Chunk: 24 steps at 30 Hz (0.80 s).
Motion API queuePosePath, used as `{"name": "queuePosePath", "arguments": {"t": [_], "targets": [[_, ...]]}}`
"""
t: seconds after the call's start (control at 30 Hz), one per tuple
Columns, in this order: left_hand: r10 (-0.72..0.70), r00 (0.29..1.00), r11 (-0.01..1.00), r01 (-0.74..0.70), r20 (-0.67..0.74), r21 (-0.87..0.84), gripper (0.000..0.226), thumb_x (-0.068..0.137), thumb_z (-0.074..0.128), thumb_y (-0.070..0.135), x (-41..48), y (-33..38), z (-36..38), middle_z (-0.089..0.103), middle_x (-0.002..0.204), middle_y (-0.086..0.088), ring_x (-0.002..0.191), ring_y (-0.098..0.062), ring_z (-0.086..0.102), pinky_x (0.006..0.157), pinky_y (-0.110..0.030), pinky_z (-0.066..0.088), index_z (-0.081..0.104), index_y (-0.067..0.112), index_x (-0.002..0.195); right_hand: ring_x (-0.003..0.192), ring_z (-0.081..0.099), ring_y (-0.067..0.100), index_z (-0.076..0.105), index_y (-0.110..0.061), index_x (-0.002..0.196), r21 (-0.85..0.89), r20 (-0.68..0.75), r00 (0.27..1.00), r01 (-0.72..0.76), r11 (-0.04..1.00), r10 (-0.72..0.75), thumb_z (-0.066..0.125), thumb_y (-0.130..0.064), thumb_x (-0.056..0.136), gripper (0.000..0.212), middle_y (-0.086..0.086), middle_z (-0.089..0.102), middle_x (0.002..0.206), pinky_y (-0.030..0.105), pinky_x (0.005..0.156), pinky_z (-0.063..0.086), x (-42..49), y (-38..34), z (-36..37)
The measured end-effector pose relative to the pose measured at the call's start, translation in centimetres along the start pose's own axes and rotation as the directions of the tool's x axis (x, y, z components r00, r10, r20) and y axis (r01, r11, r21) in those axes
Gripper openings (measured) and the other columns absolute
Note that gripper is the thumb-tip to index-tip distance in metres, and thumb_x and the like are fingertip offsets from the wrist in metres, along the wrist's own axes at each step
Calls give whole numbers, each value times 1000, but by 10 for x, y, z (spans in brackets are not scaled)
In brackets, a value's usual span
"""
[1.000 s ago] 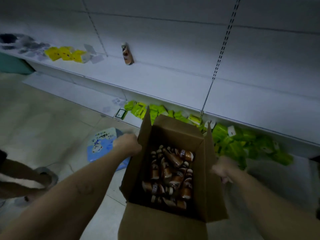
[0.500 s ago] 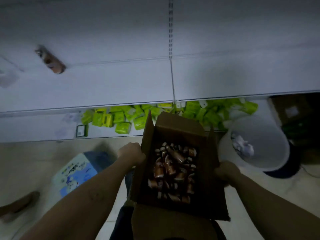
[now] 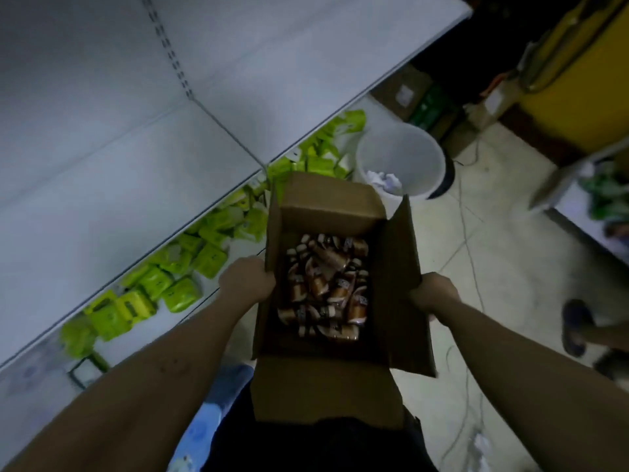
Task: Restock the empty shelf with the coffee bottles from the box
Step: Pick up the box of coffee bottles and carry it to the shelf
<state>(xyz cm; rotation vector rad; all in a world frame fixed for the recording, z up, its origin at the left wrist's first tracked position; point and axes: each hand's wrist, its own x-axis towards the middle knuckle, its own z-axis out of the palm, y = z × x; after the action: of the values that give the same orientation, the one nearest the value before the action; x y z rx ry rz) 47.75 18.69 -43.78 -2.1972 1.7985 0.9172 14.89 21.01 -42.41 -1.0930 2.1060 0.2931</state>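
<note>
A person holds an open cardboard box [image 3: 326,209] in front of their body, with both bare forearms reaching in from the bottom corners. The left hand [image 3: 246,284] grips the box's left wall, its fingers curled against the cardboard with the tips hidden behind the edge. The right hand [image 3: 434,291] grips the outer side of the raised right flap, its fingers curled round it and mostly out of sight. All four flaps are open, the near one folded down toward the person. The coffee bottles [image 3: 326,284] lie in a jumbled heap on the bottom of the box, brown with white caps and dark labels, pointing every way; the picture is too blurred to count them. To the left, a white shelf [image 3: 119,185] runs diagonally across the view, its broad boards bare. On the lowest board under it, green packets [image 3: 180,294] lie in an untidy row that reaches up past the far left corner of the box. Just beyond the box's far right corner stands a white bin [image 3: 401,148] on the pale tiled floor [image 3: 503,240], with crumpled paper [image 3: 384,180] inside it. A thin cable [image 3: 471,267] trails over the tiles to the right of the box. At the right edge a foot in a dark sandal [image 3: 575,327] rests on the floor, well apart from the box.
</note>
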Motion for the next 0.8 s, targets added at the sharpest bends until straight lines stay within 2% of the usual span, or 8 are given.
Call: {"name": "queuePosePath", "arguments": {"t": [0.03,0.1,0.2,0.27,0.37,0.5,0.7,0.8], "targets": [[31,1000,999,-31,3,15,42,88,53,36,0,1,-2,40,57,-3,56,-22,46,48,-29,27,37,14,55,60,66,24,59,-6,94,27,-12,1000,-25,999,26,59,-17,87,13,11,64,77,29,50,54,-7,8,6],[108,994,991,-110,30,82,43,87,53,33,-1,5,-5,40,54,-5,52,-22,44,46,-29,27,37,12,53,62,66,25,60,-7,94,93,-27,997,-76,993,78,59,-20,86,15,11,64,78,29,51,55,-17,30,22],[174,982,970,-184,78,160,41,84,51,38,-5,20,-9,51,60,-9,62,-28,54,53,-31,40,48,10,55,70,67,29,62,-5,98,198,-54,986,-142,970,155,59,-19,86,19,13,66,86,40,65,61,-29,70,53],[223,970,951,-238,96,198,40,82,50,43,-8,34,-4,56,66,-10,68,-27,58,60,-33,48,55,10,61,69,67,30,61,-4,97,256,-50,979,-177,950,196,58,-18,86,18,15,66,85,42,66,61,-32,96,73],[282,952,910,-305,121,282,45,87,54,37,-15,52,15,43,56,-6,55,-23,48,51,-29,35,42,14,51,68,67,31,61,-4,95,306,-42,971,-212,928,236,59,-18,87,16,15,66,83,43,67,61,-34,125,104],[274,949,907,-309,156,287,49,88,58,37,-11,46,53,41,51,-3,47,-18,43,46,-26,30,39,14,50,78,66,29,62,-7,99,316,-44,963,-239,918,266,57,-19,87,18,12,65,89,40,74,59,-35,140,146],[272,942,859,-329,197,391,49,87,58,43,30,17,98,40,51,-1,46,-16,40,46,-25,30,40,16,50,81,64,27,64,-10,103,291,-68,943,-294,911,326,57,-25,89,21,9,64,90,32,68,50,-17,129,194],[256,933,845,-342,252,411,46,86,56,46,77,-6,131,58,63,-10,53,-21,49,51,-26,37,43,18,51,79,64,26,65,-10,102,317,-38,925,-349,882,379,55,-25,90,21,8,64,87,33,70,53,4,115,236]]}}
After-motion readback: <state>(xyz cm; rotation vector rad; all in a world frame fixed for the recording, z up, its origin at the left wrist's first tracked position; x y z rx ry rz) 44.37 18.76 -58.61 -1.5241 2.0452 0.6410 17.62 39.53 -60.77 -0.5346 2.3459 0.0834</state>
